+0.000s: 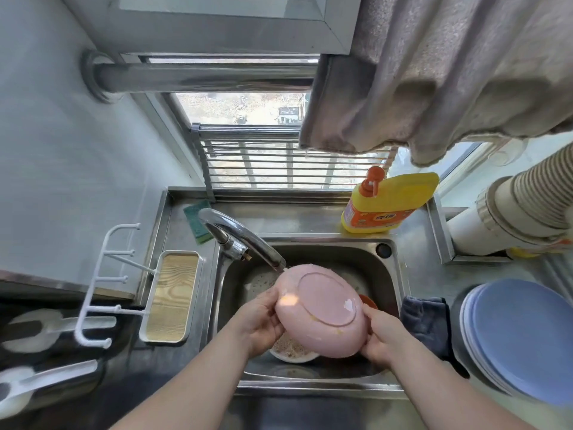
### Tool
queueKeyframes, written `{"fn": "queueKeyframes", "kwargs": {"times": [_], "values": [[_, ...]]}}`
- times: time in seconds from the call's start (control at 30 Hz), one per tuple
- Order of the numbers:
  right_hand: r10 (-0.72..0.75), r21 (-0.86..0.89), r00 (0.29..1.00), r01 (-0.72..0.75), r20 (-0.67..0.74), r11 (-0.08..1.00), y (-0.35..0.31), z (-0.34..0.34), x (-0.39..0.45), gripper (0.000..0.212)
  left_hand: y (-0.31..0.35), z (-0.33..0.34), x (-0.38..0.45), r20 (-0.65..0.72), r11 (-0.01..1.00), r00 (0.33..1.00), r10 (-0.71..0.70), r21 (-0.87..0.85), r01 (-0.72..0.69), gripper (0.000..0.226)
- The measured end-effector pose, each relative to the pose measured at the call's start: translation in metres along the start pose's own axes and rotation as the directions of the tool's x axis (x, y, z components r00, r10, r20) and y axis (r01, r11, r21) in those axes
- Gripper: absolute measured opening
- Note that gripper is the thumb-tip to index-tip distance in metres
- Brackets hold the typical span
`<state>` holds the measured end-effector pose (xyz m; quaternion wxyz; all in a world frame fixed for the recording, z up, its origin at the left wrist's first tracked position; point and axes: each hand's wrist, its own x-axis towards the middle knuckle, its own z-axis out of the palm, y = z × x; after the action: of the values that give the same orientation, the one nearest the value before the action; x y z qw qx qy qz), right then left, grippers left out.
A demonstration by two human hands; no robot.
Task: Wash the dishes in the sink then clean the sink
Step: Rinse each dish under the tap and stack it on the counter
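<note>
I am looking down from the head camera at a steel sink point(393, 274) set in a steel bench point(434, 283). I am seeing both hands holding a pink plate point(319, 310) over the middle of the sink, tilted with its underside facing up toward me. The left hand point(260, 321) is gripping the plate's left edge, thumb lying on the underside and fingers curled beneath. The right hand point(383, 336) is gripping the near right edge in the same way. The far rim of the plate is sitting just under the spout of the tap point(242, 240), which is arching in from the far left; I cannot tell whether water is running.

Below the plate, a dirty white dish point(291, 352) with brownish residue is lying in the sink near the front, and a small red piece point(369, 301) is peeking out on the right.

On the far ledge, a green sponge point(195, 220) is lying left of the tap and a yellow soap bottle point(387, 203) with an orange pump is standing to the right. A dark cloth point(426, 321) is lying just right of the sink, and beside it a stack of blue plates point(521, 336) is leaning. A wooden-bottomed tray point(170, 297) is sitting left of the sink. A grey towel point(434, 72) is hanging overhead.
</note>
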<state>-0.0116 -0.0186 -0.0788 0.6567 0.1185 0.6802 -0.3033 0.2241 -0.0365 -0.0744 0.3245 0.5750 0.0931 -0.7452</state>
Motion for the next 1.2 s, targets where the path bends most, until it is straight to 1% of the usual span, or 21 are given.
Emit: {"fn": "queueKeyframes", "kwargs": {"times": [0.07,0.17,0.23,0.27,0.33,0.47,0.53,0.57,0.6,0.67,0.7,0.87,1.03,1.1,1.2], "values": [[0.016,-0.001,1.000,-0.016,0.007,1.000,0.002,-0.001,0.001,0.018,0.001,0.010,0.004,-0.017,1.000,1.000,0.010,-0.001,-0.010,0.033],[0.032,0.034,0.999,-0.031,-0.030,0.999,0.004,-0.002,0.003,0.019,0.008,0.028,0.007,-0.014,0.998,1.000,0.003,-0.056,-0.004,0.036],[0.054,0.044,0.996,-0.051,-0.066,0.998,0.006,-0.004,0.008,0.030,0.013,0.038,0.008,-0.030,0.997,1.000,0.009,-0.080,-0.011,0.032],[0.051,0.051,0.996,-0.048,-0.078,0.998,0.006,-0.006,0.011,0.037,0.016,0.042,0.007,-0.042,0.997,0.999,0.008,-0.072,-0.011,0.030],[0.062,0.092,0.997,-0.057,-0.049,0.994,0.006,-0.008,0.019,0.044,0.019,0.050,0.008,-0.058,1.000,0.998,0.001,-0.029,-0.002,0.029],[0.075,0.141,0.996,-0.068,-0.050,0.988,0.004,-0.001,0.010,0.043,0.021,0.055,0.011,-0.068,0.998,0.998,-0.002,0.064,0.006,0.025],[0.071,0.183,0.996,-0.061,-0.050,0.981,0.004,0.004,0.011,0.047,0.018,0.054,0.012,-0.066,0.996,0.998,-0.002,0.092,0.008,0.021],[0.065,0.192,0.997,-0.057,-0.037,0.980,0.005,0.009,0.007,0.048,0.017,0.054,0.010,-0.068,0.995,0.998,0.000,0.103,0.007,0.020],[0.058,0.203,0.998,-0.050,-0.033,0.978,0.007,0.014,0.005,0.044,0.015,0.052,0.010,-0.079,0.993,0.997,0.005,0.115,0.004,0.020],[0.054,0.204,0.997,-0.042,-0.049,0.978,0.009,0.024,0.000,0.029,0.013,0.048,0.011,-0.116,0.993,0.993,0.011,0.117,0.003,0.022],[0.050,0.211,0.998,-0.039,-0.045,0.977,0.010,0.028,-0.001,0.026,0.014,0.045,0.010,-0.129,0.995,0.992,0.006,0.099,0.007,0.024],[0.059,0.254,0.998,-0.050,-0.029,0.966,0.012,0.044,-0.004,0.037,0.026,0.034,0.003,-0.074,1.000,0.997,-0.028,0.001,0.029,0.033],[0.069,0.304,0.997,-0.061,-0.016,0.951,0.007,0.055,-0.006,0.040,0.026,0.035,0.002,-0.001,1.000,1.000,-0.012,-0.010,0.012,0.035],[0.054,0.311,0.998,-0.044,-0.023,0.949,0.008,0.062,-0.007,0.041,0.023,0.036,0.003,0.003,1.000,1.000,0.004,-0.012,-0.004,0.032],[0.036,0.311,0.999,-0.037,0.011,0.950,0.012,0.076,-0.010,0.037,0.022,0.034,0.006,-0.027,0.999,0.999,0.024,-0.029,-0.024,0.029]]}}
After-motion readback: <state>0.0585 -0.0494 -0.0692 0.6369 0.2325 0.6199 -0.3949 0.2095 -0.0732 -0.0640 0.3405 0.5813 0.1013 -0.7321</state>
